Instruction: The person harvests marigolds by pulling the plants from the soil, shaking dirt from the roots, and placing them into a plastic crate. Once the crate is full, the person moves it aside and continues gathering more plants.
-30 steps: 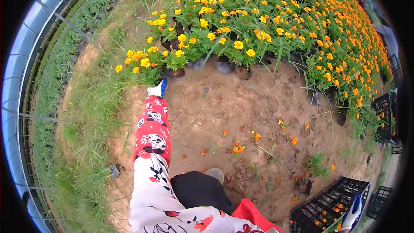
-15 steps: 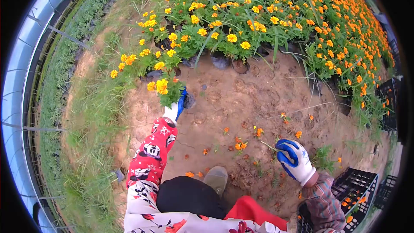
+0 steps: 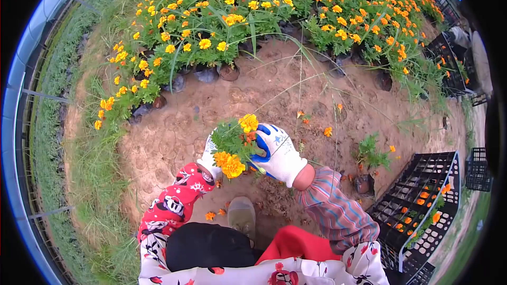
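I hold a marigold plant (image 3: pixel 235 145) between my 2 gloved hands above the bare soil (image 3: pixel 253 100). My left hand (image 3: pixel 209 154) grips it from the side, mostly hidden under the leaves, and my right hand (image 3: pixel 279 153) curls its blue fingers (image 3: pixel 260 150) around the other side. Yellow and orange blooms stick out above and below my gloves. Below them is my shoe (image 3: pixel 241 214). To my right stands a black crate (image 3: pixel 422 200), and the marigold bed (image 3: pixel 253 16) lies ahead.
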Action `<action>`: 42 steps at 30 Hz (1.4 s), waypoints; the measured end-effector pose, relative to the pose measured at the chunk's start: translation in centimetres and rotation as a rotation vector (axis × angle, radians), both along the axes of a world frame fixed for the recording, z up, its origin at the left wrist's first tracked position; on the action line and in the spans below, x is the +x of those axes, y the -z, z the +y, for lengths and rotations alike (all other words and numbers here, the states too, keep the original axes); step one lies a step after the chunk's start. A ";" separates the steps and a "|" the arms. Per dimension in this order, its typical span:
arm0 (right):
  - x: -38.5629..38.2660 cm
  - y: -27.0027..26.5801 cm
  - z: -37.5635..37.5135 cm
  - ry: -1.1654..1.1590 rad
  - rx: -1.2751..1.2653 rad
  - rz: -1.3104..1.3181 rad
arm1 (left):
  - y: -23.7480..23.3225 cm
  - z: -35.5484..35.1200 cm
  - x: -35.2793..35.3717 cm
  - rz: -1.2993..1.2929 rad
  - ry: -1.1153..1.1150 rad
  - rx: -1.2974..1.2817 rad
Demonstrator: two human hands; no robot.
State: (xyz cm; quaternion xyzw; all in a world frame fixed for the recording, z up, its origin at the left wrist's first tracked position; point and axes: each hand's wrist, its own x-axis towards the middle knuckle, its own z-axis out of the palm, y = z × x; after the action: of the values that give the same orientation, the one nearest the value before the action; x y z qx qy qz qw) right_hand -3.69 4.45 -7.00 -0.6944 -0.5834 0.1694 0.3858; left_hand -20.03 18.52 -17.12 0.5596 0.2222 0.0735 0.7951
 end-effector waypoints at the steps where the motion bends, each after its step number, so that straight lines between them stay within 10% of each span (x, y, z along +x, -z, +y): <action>1: -0.4 0.3 -0.5 -0.003 0.003 -0.010 | -2.0 -0.1 1.2 0.003 -0.028 -0.069; 7: -1.2 5.1 -2.5 0.016 -0.049 0.324 | -4.2 1.5 2.1 0.247 -0.026 1.618; 14: 0.2 4.2 -5.3 0.156 -0.029 0.134 | -2.2 2.2 1.5 0.315 -0.139 1.642; 18: 3.4 5.5 -8.1 0.127 -0.295 1.139 | -3.6 2.8 2.1 0.242 -0.142 1.913; 26: 1.8 2.7 -5.3 -0.038 -0.322 1.120 | -5.1 -0.2 5.1 0.015 0.062 1.949; 31: 1.5 7.1 -6.1 -0.018 -0.177 0.584 | -6.0 -1.0 5.3 0.039 0.184 1.984; 42: 0.8 4.6 -7.7 0.151 -0.291 0.803 | -2.4 -0.1 4.5 0.175 0.309 1.966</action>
State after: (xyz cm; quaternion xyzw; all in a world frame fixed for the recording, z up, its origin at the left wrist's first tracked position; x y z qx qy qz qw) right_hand -2.90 -3.23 -11.58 -0.6613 -0.3049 0.4780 0.4912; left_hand -15.56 18.43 -14.70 0.9951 0.0452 0.0790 -0.0394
